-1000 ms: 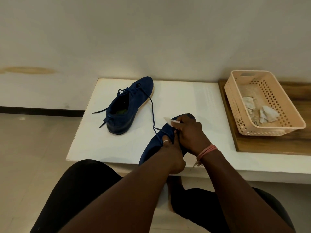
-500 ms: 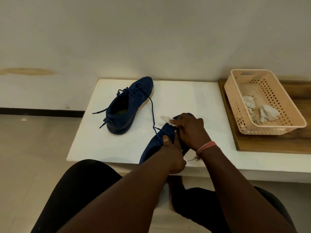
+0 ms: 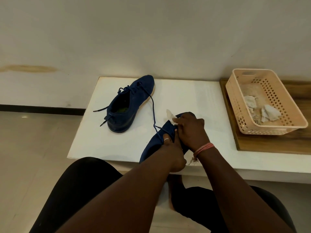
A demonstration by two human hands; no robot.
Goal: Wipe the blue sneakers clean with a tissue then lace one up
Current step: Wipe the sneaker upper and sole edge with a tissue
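Observation:
One blue sneaker (image 3: pixel 127 105) stands on the white table (image 3: pixel 185 101), toe toward the wall, its laces loose. A second blue sneaker (image 3: pixel 154 145) lies tilted at the table's front edge. My left hand (image 3: pixel 173 153) grips its heel end from above. My right hand (image 3: pixel 190 130) presses a white tissue (image 3: pixel 170 116) onto the sneaker's upper near the laces. A long dark lace (image 3: pixel 152 113) runs between the two sneakers.
A peach plastic basket (image 3: pixel 276 126) with used crumpled tissues (image 3: pixel 262 110) sits on a wooden board (image 3: pixel 272 143) at the right. The wall stands behind the table. My black-clad legs are below the table's front edge.
My right hand with the tissue has shifted slightly left along the sneaker's upper. The left hand keeps its grip; the far sneaker has not moved.

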